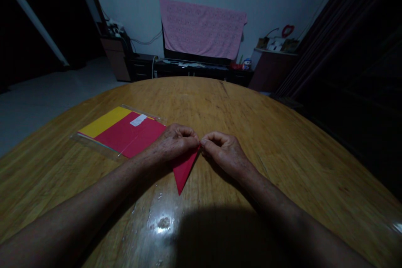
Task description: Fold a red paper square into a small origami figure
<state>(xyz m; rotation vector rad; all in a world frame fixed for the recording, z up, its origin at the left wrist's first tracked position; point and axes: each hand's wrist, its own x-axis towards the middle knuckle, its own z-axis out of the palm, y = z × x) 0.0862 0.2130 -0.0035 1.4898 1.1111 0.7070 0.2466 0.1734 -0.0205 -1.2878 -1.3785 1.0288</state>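
a: where did we find the red folded paper (184, 171)?

b: we found it at the middle of the table (282, 142), well in from the far and left edges, one sharp point turned toward the near side. the near edge lay out of view and the rim was rounded, so we had no corner to cite. whether the paper touched the wood, we could not tell.

a: how was it held?

b: the left hand (176, 142) lay over its upper part, thumb and forefinger closed together on it. the right hand (224, 153) pinched at the paper's right-hand corner, tips together with no gap that we could see.

a: did we find a reason for that grip?

b: we judged that the left hand steadied the paper while the right dealt with a small corner, which called for fingertips only.

a: and the transparent packet (124, 134)?

b: it lay flat toward the left edge, yellow and red sheets inside, a white label (138, 120) on top, its right end partly hidden by the left wrist. we judged it was put aside there to be handy without obstructing the work.
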